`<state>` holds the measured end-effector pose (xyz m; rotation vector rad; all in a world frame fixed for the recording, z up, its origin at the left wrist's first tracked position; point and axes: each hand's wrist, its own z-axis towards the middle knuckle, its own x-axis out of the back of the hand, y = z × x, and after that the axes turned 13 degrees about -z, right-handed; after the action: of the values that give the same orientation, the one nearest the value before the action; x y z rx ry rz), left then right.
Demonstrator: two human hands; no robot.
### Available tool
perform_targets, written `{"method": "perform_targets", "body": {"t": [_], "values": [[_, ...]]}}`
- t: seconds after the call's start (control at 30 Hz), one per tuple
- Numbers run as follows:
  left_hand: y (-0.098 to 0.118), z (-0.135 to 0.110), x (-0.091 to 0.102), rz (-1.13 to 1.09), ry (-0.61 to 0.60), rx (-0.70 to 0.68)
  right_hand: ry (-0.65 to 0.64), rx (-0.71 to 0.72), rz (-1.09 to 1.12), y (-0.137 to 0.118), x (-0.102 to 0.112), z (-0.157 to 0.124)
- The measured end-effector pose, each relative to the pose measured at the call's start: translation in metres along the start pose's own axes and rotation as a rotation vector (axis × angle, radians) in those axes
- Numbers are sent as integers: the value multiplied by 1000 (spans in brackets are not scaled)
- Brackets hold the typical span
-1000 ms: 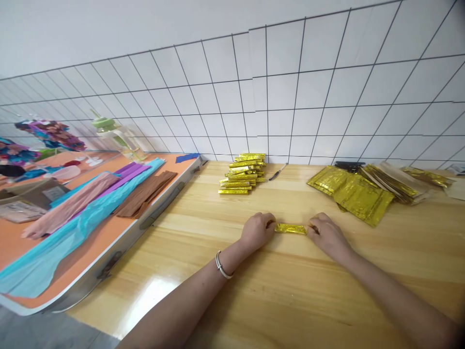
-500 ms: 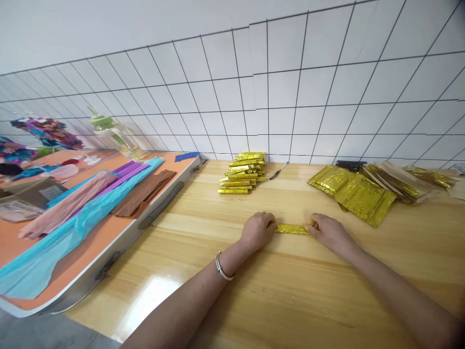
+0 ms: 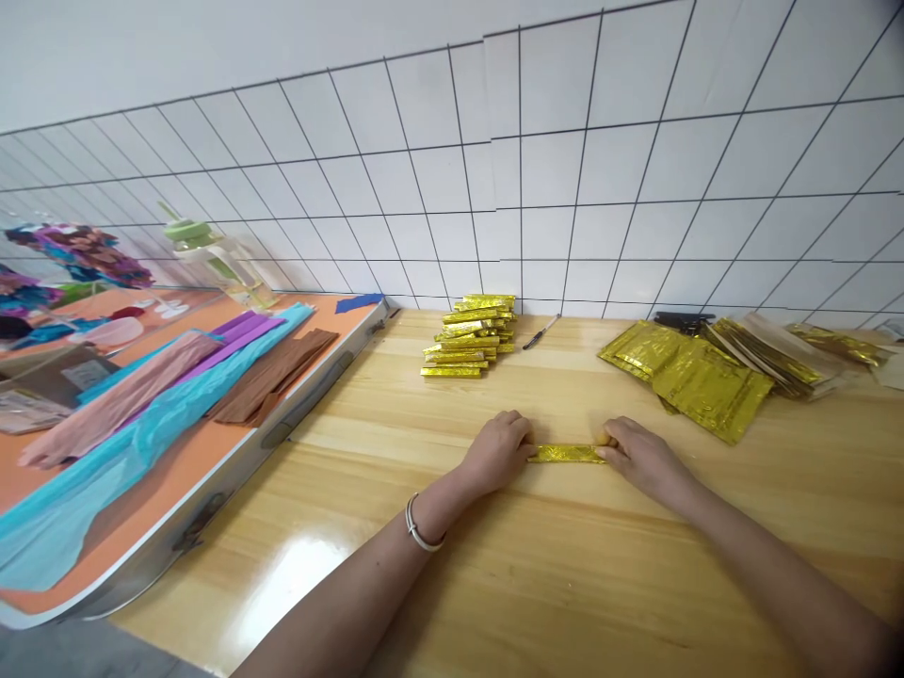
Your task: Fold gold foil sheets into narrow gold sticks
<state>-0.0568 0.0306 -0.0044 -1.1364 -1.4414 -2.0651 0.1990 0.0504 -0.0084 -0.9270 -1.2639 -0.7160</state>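
A narrow folded strip of shiny gold foil paper (image 3: 567,454) lies low over the wooden table, stretched between my hands. Its left end is pinched in my left hand (image 3: 500,450), which has a silver bangle at the wrist. My right hand (image 3: 637,456) grips the other end, thumb and fingers closed on it. Beyond them, toward the wall, stands a pile of similar folded gold strips (image 3: 470,336). Flat gold foil sheets (image 3: 712,381) lie fanned out to the right of my right hand.
A pen (image 3: 541,332) lies by the strip pile. Behind the sheets sits a black object (image 3: 682,322). On the left, an orange-topped board (image 3: 159,532) carries blue, pink, purple and brown crepe paper (image 3: 272,379), a cardboard box (image 3: 53,377) and a green-lidded bottle (image 3: 218,259). A tiled wall closes the back.
Both hands keep hold of the strip, which sits slightly lower and shows a broader face. The left hand has shifted a little left. The view has moved slightly.
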Motion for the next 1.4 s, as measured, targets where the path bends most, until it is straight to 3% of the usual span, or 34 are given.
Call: {"method": "perform_targets", "body": {"t": [0.27,0.47,0.7,0.9,1.1,1.4], "values": [[-2,-14,-7,109,-24,-208,173,-16,76,-4,-16,-24],[-5,-20,-1,112,173,-546,327,108,206,-8,-8,-30],[-5,-20,1,-35,302,-659,472,140,290,-15,10,-34],[1,-20,-1,-221,367,-583,491,153,298,-19,18,-39],[18,-20,-1,-405,462,-244,525,115,227,-17,23,-43],[28,-17,4,-710,420,-151,536,120,202,-8,13,-40]]}}
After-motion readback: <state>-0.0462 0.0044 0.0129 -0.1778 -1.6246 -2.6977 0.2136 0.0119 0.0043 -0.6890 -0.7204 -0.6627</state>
